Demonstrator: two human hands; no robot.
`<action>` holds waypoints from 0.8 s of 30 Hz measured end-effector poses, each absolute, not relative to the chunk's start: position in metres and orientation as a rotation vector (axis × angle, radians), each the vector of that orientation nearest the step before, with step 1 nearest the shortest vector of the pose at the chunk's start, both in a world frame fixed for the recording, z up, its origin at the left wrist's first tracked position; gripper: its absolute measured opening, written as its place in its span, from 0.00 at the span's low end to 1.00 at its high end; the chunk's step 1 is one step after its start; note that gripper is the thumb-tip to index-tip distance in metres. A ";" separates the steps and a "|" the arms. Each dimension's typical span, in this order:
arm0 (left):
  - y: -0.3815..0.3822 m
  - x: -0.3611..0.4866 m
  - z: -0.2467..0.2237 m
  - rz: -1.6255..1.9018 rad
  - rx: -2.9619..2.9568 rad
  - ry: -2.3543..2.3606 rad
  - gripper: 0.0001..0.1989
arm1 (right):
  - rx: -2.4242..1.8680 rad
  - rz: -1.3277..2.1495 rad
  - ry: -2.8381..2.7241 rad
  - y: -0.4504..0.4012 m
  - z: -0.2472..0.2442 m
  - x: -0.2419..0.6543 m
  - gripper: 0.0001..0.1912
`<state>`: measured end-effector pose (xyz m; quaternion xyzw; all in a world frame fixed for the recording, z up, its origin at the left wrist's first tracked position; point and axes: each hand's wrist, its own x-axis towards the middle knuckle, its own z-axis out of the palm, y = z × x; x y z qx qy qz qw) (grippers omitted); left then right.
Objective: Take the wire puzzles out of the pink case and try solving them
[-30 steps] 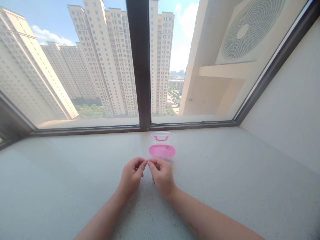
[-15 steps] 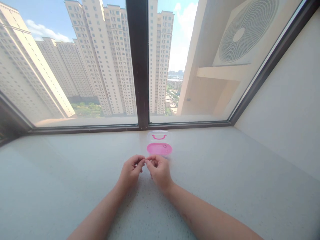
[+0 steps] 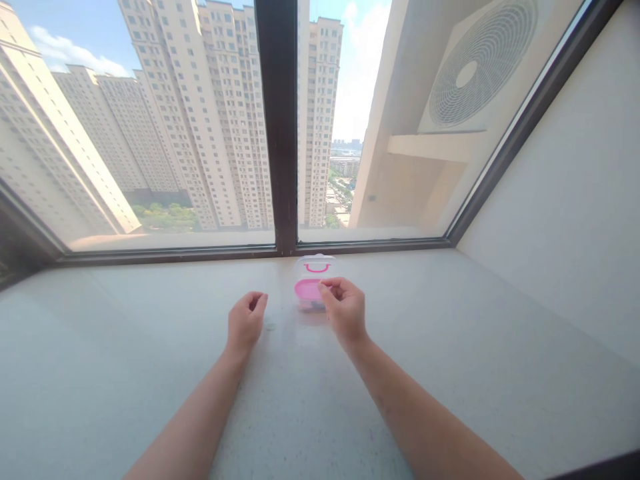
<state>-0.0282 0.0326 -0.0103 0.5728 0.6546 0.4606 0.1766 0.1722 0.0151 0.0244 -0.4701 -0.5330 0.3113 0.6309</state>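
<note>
The clear box with a pink oval tray [image 3: 306, 290] sat on the pale sill [image 3: 125, 373] at twelve o'clock from the person, just short of the dark window frame [image 3: 380, 249]. Its long axis ran from nine to three o'clock, and the clear lid [image 3: 300, 267] stood at its twelve o'clock side, the pink handle [image 3: 317, 270] bowing toward six. The right hand [image 3: 350, 313] covered the tray's three o'clock end in view, thumb and forefinger together (whether they pinched something tiny, I couldn't tell). Toward eight o'clock and apart from the box, the left hand [image 3: 244, 325] was closed, thumb to forefinger, its contents unclear too. Just beside it lay a small clear piece [image 3: 270, 327], too faint to name. Beyond the glass, a fan unit [image 3: 480, 67] showed toward one o'clock.
</note>
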 end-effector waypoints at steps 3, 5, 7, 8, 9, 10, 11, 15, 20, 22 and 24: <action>0.034 -0.027 -0.010 1.267 1.638 1.916 0.17 | -1.179 0.622 -1.458 0.028 0.042 0.183 0.07; 0.035 -0.027 -0.010 1.271 1.631 1.916 0.18 | -1.297 0.534 -1.691 0.040 0.050 0.185 0.05; 0.036 -0.026 -0.010 1.268 1.621 1.910 0.18 | -1.426 0.362 -1.823 0.051 0.054 0.184 0.05; 0.036 -0.026 -0.010 1.260 1.619 1.907 0.17 | -1.488 0.315 -1.893 0.056 0.055 0.182 0.05; 0.037 -0.026 -0.010 1.250 1.619 1.906 0.17 | -1.550 0.285 -1.969 0.061 0.056 0.180 0.05; 0.037 -0.026 -0.010 1.240 1.620 1.906 0.17 | -1.611 0.258 -2.036 0.065 0.056 0.177 0.06; 0.037 -0.026 -0.010 1.233 1.620 1.907 0.17 | -1.667 0.245 -2.093 0.068 0.056 0.175 0.06; 0.037 -0.024 -0.010 1.219 1.627 1.893 0.18 | -1.810 0.246 -2.187 0.075 0.055 0.170 0.08; 0.036 -0.022 -0.011 1.210 1.668 1.888 0.19 | -1.828 0.262 -2.202 0.077 0.056 0.168 0.07; 0.036 -0.021 -0.011 1.211 1.678 1.887 0.19 | -1.830 0.263 -2.209 0.077 0.056 0.167 0.08; 0.036 -0.021 -0.011 1.212 1.683 1.886 0.19 | -1.832 0.266 -2.226 0.078 0.056 0.165 0.08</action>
